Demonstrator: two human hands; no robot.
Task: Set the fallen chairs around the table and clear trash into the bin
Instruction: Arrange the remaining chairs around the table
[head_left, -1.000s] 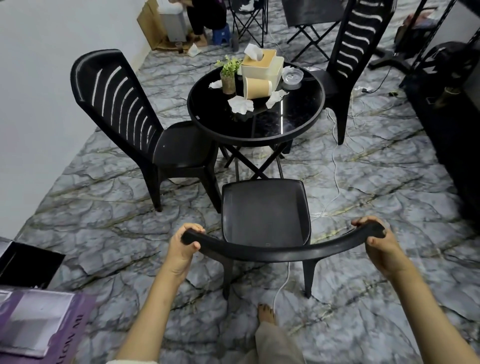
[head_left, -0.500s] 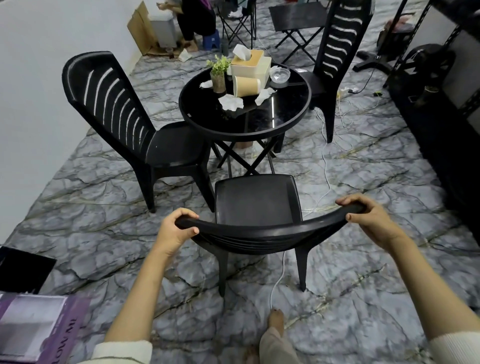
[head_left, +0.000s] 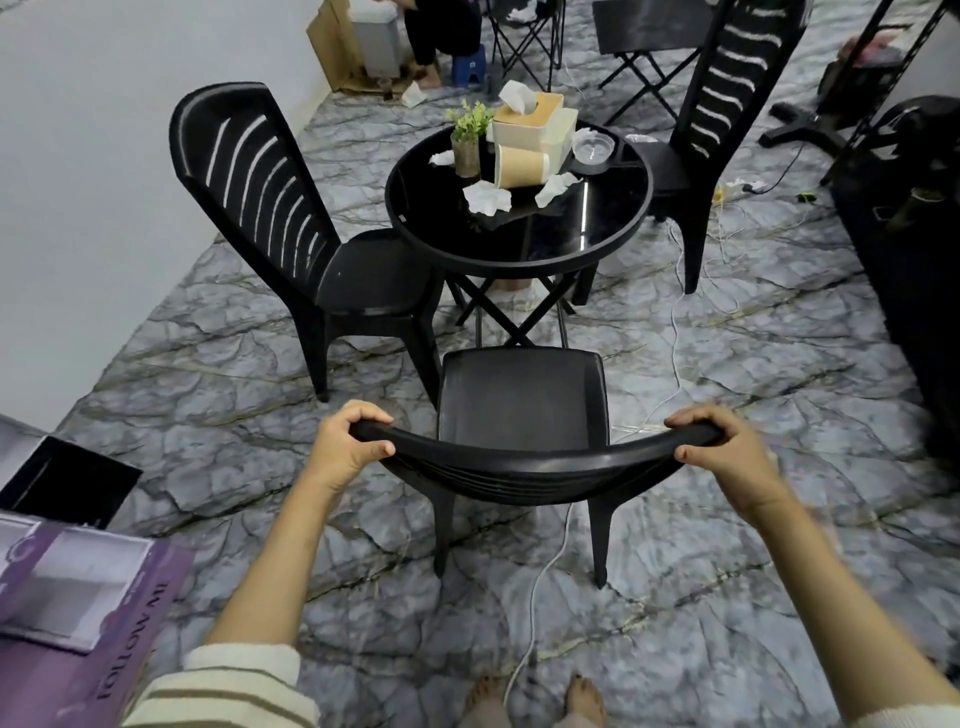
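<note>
A black plastic chair stands upright right in front of me, its seat facing the round black table. My left hand grips the left end of its backrest and my right hand grips the right end. Two more black chairs stand upright at the table, one on the left and one at the far right. On the tabletop lie crumpled tissues and a tipped paper cup, beside a tissue box, a small plant and a glass dish.
White cables trail across the marble floor right of the table and under the near chair. A purple box lies at lower left. A grey bin, cardboard, folding chairs and a seated person are at the back. Dark furniture lines the right side.
The chair in my hands has slid a little toward the table, and I have stepped up behind it; both my feet now show below. My grip on the backrest is unchanged.
</note>
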